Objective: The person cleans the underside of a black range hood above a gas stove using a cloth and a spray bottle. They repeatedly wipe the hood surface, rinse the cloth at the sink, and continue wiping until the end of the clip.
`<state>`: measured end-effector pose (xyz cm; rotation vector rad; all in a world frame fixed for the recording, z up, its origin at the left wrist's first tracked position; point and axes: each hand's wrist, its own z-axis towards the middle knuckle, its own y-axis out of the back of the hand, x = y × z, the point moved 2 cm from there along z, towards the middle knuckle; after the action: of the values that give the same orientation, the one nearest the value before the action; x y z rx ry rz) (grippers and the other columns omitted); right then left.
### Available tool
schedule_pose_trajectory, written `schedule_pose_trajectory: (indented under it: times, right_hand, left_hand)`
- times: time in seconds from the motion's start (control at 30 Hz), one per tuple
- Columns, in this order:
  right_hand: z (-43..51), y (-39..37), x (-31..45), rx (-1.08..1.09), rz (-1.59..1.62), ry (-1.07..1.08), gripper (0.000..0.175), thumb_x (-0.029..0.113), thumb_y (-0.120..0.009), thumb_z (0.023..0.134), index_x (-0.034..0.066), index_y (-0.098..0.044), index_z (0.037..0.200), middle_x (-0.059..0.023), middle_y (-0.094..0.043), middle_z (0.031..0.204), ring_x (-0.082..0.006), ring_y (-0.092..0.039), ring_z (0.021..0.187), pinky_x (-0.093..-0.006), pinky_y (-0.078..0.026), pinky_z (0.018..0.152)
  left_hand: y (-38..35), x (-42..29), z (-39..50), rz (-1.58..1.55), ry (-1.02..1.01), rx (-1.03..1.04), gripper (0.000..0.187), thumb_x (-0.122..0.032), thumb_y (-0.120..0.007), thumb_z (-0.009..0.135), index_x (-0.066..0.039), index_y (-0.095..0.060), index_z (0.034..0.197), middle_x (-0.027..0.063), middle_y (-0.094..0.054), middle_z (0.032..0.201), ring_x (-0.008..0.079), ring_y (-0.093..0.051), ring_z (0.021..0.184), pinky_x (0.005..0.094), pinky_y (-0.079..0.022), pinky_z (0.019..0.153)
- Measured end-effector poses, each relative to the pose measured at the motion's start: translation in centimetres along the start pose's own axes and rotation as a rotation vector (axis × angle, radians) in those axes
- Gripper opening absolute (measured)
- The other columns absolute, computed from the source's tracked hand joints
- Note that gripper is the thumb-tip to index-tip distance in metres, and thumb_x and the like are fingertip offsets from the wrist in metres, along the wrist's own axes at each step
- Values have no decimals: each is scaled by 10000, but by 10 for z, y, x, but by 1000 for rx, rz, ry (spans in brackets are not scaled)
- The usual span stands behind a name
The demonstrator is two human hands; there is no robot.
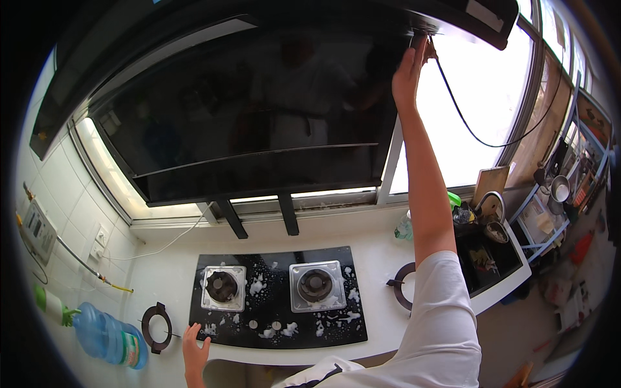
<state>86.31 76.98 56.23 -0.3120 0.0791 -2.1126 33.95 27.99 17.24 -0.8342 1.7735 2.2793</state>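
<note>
My right hand (410, 72) is raised to the upper right side of the black range hood (252, 111); its fingertips reach behind the hood's edge and are partly hidden, next to a hanging black cable (461, 116). My left hand (195, 348) rests with fingers spread at the front left corner of the black gas cooktop (264, 300). White foam is spattered over the cooktop, around its two burners (222, 287) and control knobs (253, 324). One pan support ring (157, 328) lies on the counter to the left, another (402, 286) to the right, partly behind my arm.
A blue-tinted plastic water bottle (109, 337) lies at the left, below a gas meter (39, 230) and wall sockets (99, 242). To the right are a clear bottle (403, 228), a sink (490, 257) with a curved faucet, a cutting board (489, 184) and a blue-framed rack (538, 228).
</note>
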Motion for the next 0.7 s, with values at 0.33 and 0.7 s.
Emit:
schedule_pose_trajectory:
  times: [0.33, 0.7]
  right_hand:
    - [-34, -112, 48, -126, -624, 62, 848, 562, -304, 984, -102, -132, 1483, -307, -132, 1549, -419, -106, 1460, -613, -101, 1132]
    - [-100, -298, 204, 13, -529, 27, 1023, 734, -275, 906, -97, -131, 1485, -320, -123, 1543, -424, -88, 1459, -618, -85, 1138]
  left_hand:
    - [36, 150, -12, 35, -31, -142, 308, -149, -700, 827, -35, -639, 1107, 155, -633, 1179, 374, -522, 1194, 459, -371, 1048]
    - [138, 232, 3, 12, 69, -117, 305, -195, -660, 873, -12, -636, 1116, 187, -619, 1222, 422, -482, 1241, 482, -355, 1060]
